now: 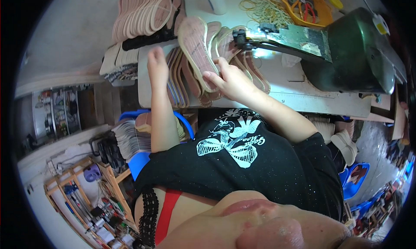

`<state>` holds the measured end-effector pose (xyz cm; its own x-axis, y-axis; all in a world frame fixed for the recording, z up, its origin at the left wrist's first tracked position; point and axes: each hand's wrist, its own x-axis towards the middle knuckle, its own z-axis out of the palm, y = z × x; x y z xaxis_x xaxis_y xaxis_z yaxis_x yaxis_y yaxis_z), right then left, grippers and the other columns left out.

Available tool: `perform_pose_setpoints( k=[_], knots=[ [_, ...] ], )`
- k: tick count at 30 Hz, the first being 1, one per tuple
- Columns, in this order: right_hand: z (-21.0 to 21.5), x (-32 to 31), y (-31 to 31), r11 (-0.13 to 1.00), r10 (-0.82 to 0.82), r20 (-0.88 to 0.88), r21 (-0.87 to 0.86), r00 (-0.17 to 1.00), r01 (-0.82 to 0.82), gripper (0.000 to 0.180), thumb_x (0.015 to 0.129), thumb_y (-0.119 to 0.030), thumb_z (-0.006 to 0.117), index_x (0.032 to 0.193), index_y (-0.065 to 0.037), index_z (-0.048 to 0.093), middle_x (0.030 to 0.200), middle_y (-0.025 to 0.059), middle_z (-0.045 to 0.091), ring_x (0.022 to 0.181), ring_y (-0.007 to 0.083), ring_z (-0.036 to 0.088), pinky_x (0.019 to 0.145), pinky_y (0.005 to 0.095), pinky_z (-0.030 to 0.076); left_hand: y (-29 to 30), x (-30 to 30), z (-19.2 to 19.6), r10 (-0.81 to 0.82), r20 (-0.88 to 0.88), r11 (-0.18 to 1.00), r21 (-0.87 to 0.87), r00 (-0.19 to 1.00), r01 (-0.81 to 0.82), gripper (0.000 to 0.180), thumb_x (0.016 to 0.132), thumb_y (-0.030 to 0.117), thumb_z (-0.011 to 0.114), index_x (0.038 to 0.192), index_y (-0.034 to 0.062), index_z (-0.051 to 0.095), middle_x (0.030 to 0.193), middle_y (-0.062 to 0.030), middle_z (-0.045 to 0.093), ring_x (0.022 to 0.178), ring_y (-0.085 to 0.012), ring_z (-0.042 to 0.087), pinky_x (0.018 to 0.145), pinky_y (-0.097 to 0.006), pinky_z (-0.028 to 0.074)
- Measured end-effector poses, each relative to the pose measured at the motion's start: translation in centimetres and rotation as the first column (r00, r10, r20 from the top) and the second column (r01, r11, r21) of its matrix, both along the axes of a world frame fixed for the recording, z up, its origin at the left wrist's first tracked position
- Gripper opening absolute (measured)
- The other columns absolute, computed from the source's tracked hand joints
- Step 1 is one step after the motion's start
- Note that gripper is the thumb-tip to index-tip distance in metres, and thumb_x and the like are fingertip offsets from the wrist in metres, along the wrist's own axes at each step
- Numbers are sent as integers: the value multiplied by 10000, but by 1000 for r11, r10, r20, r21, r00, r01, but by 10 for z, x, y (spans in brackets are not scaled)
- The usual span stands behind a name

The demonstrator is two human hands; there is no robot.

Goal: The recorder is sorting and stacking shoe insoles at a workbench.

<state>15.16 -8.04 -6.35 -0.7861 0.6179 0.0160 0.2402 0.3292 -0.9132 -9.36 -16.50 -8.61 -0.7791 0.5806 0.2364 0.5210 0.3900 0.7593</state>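
My right hand (236, 81) pinches the edge of a pinkish shoe insole (195, 43) with a pale rim, thumb on top. The insole is tilted up above several overlapping insoles (184, 73) fanned out on the table. To their left, my left hand (157, 67) is raised with nothing visible in it; its fingers look loosely apart, though foreshortened. The green sewing-machine-like arm (299, 41) reaches in from the right, its dark head end (245, 39) over the right part of the fanned insoles.
Stacked pink insoles (143, 15) stand at the far left of the white table (320, 99). At the back are a white bottle (215, 1), loose yellowish bands (266, 11) and an orange basket (323, 19) with red-handled tools. More bundled pieces (130, 138) rest on a blue chair (139, 162).
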Motion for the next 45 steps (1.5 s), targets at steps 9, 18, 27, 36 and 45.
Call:
perform_pose_setpoints(
  k=[9, 18, 27, 36, 45],
  knots=[
    [18, 19, -4, 998, 53, 65, -32, 996, -51, 414, 874, -265, 618, 1166, -1, 488, 509, 57, 515, 468, 136, 527, 499, 272, 419, -81, -3, -56, 247, -85, 969, -6, 965, -248, 607, 720, 228, 779, 1201, 3, 486, 1185, -208, 457, 1113, -309, 483, 952, -395, 391],
    [26, 16, -10, 992, -13, -449, -115, 894, -43, 507, 787, -291, 725, 1142, -4, 503, 891, 85, 609, 693, 143, 573, 599, 267, 468, -14, 100, 62, -257, 374, 793, 609, 891, -27, 796, 720, 81, 760, 1352, 29, 278, 1251, -131, 338, 1149, -254, 437, 979, -382, 367],
    [53, 44, 13, 990, 54, -408, -97, 911, -102, 319, 834, -197, 633, 1041, 11, 510, 902, 77, 575, 793, 122, 554, 715, 265, 471, 38, 139, 93, -690, 659, 717, 679, 299, 157, 410, 861, 179, 643, 1178, -38, 502, 998, -101, 635, 837, -167, 642, 742, -284, 528],
    [11, 55, 27, 549, -187, -758, -608, 625, -573, 219, 908, -150, 575, 1056, 11, 569, 850, 89, 641, 677, 156, 639, 607, 261, 534, 43, 170, 94, -721, 688, 677, 678, 75, 285, 543, 831, 204, 665, 1243, -71, 442, 1103, -115, 588, 993, -150, 571, 883, -279, 438],
    [85, 78, 32, 909, 6, -294, -398, 956, -128, 185, 894, -132, 604, 941, 40, 651, 776, 47, 645, 669, 87, 619, 592, 218, 527, 36, 158, 108, -640, 436, 752, 526, 633, 398, 592, 714, 120, 781, 1175, -49, 450, 1058, -113, 589, 944, -166, 594, 832, -287, 485]
  ],
)
